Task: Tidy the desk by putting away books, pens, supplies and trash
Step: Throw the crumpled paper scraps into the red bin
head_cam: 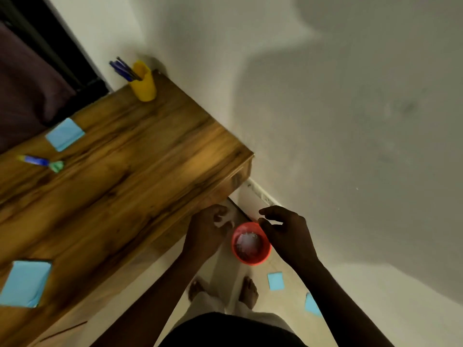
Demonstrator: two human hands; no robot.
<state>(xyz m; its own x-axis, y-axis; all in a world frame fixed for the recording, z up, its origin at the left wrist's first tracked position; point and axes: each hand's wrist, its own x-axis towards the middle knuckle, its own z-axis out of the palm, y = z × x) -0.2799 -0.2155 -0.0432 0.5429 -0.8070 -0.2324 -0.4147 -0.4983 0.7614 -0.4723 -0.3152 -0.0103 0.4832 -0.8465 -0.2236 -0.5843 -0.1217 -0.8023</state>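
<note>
A red bin (251,259) stands on the floor beside the desk corner, with white crumpled paper inside. My left hand (208,229) hovers just left of the bin and pinches a small white scrap of paper (223,220). To the bin's right, my right hand (285,229) hangs above its rim with fingers loosely curled and nothing in them. On the wooden desk (130,166) lie a blue sticky pad (64,134), a blue glue stick (37,160) beside a green wad (57,166), and a blue notebook (25,283). A yellow cup (144,83) holds blue pens.
Two blue sticky notes lie on the floor, one (275,281) near my right foot and another (312,305) further right. A white wall (325,96) runs behind the desk. A dark curtain (25,83) hangs at the far left. My bare feet stand below the bin.
</note>
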